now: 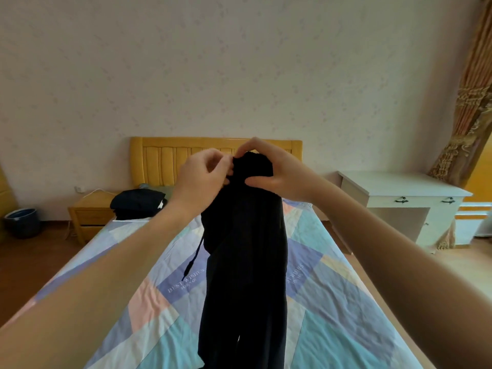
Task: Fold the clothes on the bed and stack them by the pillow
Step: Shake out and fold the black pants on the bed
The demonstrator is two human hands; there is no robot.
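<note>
Dark trousers held up over the bed

Both hands — left hand (205,173), right hand (277,174) — pinch the black trousers (245,249) at their bunched top; soft cloth hangs limp over the patchwork bed (332,302), drawstring dangling — folded stack (138,203) by the headboard.

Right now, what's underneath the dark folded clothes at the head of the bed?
The dark folded clothes pile rests on the pastel patchwork bedsheet, with a greenish pillow partly showing behind. What lies directly beneath the pile is covered.

Folded stack (138,202) on bed (332,302), seemingly beside pillow (159,188).
</note>
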